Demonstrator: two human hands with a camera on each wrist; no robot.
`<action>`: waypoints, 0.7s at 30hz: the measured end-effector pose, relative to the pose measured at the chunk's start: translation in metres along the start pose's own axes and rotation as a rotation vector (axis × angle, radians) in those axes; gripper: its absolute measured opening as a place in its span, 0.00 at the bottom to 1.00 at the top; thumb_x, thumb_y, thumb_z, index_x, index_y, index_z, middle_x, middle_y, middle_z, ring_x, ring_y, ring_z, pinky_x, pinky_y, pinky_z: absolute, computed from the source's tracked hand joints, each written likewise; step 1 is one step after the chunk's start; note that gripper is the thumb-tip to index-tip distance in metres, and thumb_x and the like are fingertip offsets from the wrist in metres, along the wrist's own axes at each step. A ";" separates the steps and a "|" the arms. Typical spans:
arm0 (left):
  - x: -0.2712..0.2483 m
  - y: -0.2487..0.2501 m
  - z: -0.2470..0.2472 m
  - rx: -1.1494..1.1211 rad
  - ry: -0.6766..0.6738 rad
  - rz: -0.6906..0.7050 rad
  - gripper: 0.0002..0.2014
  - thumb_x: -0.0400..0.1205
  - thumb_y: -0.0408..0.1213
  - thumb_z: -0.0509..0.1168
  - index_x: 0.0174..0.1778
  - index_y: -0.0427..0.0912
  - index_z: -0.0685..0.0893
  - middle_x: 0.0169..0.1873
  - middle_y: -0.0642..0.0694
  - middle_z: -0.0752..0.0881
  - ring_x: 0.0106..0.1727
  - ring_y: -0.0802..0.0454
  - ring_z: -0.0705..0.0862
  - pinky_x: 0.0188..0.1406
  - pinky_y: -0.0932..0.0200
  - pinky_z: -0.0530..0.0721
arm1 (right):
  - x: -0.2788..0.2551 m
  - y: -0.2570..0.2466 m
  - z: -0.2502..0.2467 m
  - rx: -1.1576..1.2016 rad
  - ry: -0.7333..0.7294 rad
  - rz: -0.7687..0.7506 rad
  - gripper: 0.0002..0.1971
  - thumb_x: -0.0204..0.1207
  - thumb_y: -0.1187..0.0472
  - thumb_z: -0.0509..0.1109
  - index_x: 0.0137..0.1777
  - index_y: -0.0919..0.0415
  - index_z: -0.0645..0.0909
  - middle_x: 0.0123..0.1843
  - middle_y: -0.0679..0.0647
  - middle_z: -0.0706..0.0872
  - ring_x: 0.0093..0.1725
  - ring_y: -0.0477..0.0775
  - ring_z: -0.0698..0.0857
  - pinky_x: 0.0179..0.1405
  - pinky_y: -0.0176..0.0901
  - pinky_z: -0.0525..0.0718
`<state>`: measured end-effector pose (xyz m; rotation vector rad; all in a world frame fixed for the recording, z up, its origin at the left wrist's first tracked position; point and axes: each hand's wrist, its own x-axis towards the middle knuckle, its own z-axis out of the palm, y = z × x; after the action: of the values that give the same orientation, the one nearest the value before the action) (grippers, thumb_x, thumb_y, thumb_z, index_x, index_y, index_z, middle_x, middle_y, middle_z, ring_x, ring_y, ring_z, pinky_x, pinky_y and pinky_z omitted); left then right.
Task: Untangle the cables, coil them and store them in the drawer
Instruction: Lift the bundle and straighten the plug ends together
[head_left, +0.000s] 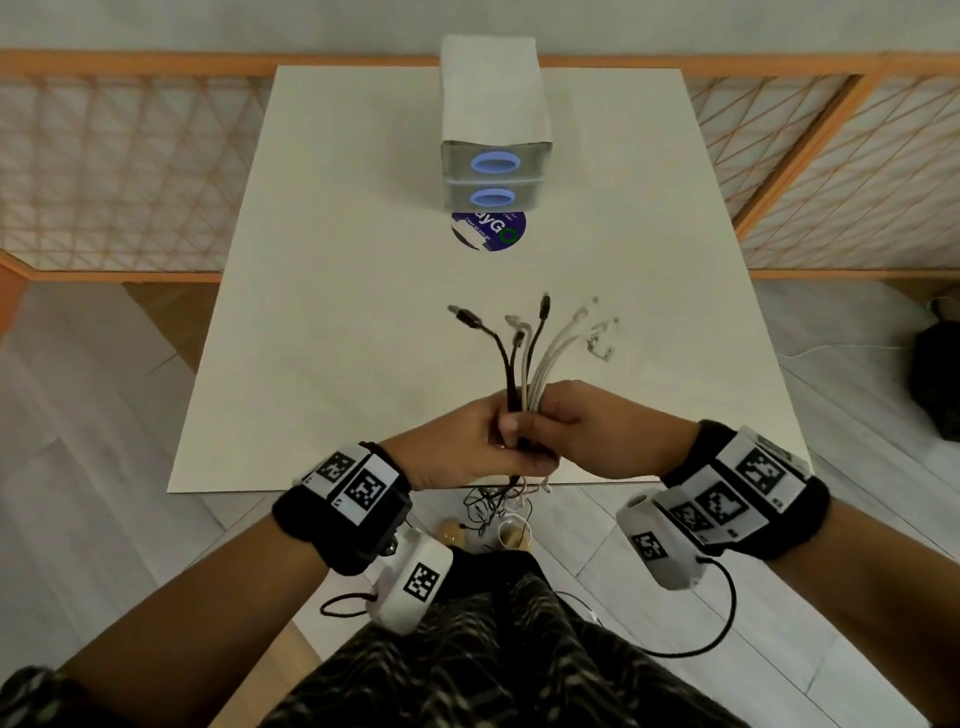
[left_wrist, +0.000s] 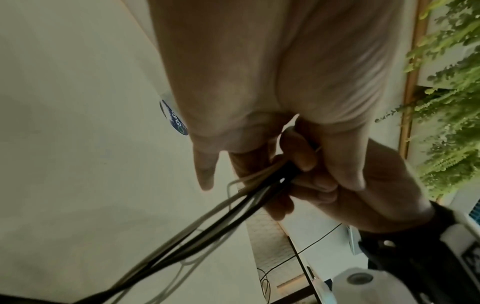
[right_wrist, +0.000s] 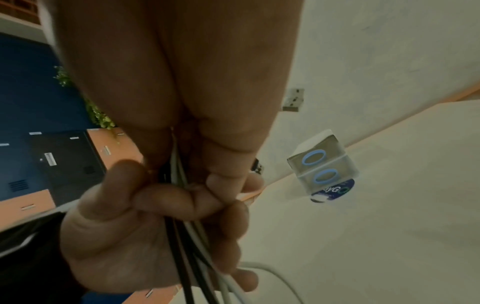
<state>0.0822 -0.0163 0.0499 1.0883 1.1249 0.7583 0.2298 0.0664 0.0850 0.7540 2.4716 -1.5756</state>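
Above the table's near edge (head_left: 363, 483), left hand (head_left: 457, 447) and right hand (head_left: 587, 431) both clench the cables (head_left: 524, 358), gathered but uncoiled; coiling comes next, then opening the shut drawer (head_left: 493, 165).

left hand (head_left: 457, 447) and right hand (head_left: 592, 431) meet above the table's (head_left: 311, 364) near edge. both fists grip the cables (head_left: 524, 364).

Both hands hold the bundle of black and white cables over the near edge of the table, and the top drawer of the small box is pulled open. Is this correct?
Not quite: in the head view both drawers of the box are closed. The left hand and right hand do hold the cables there.
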 end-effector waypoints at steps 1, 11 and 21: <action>0.001 0.002 0.002 0.024 0.006 0.003 0.11 0.75 0.31 0.72 0.48 0.49 0.81 0.41 0.47 0.87 0.49 0.55 0.86 0.57 0.57 0.83 | 0.000 -0.002 -0.002 -0.019 -0.007 0.003 0.18 0.83 0.48 0.58 0.47 0.61 0.83 0.39 0.65 0.86 0.38 0.62 0.83 0.45 0.58 0.83; -0.006 -0.005 0.007 0.133 -0.023 -0.097 0.18 0.86 0.47 0.55 0.32 0.44 0.76 0.27 0.50 0.75 0.29 0.58 0.74 0.40 0.64 0.78 | -0.010 -0.047 -0.044 0.474 0.116 -0.136 0.11 0.84 0.61 0.58 0.46 0.62 0.81 0.45 0.56 0.88 0.51 0.53 0.87 0.59 0.43 0.83; -0.006 0.016 -0.020 -0.206 0.025 0.183 0.23 0.70 0.43 0.74 0.59 0.49 0.75 0.47 0.59 0.83 0.49 0.58 0.84 0.53 0.62 0.80 | 0.007 -0.037 -0.017 0.245 0.136 -0.038 0.10 0.84 0.67 0.55 0.44 0.59 0.74 0.33 0.51 0.79 0.36 0.57 0.81 0.49 0.64 0.82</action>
<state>0.0624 -0.0115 0.0656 1.0178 0.9528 1.0115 0.2096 0.0714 0.1210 0.8790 2.4233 -1.9274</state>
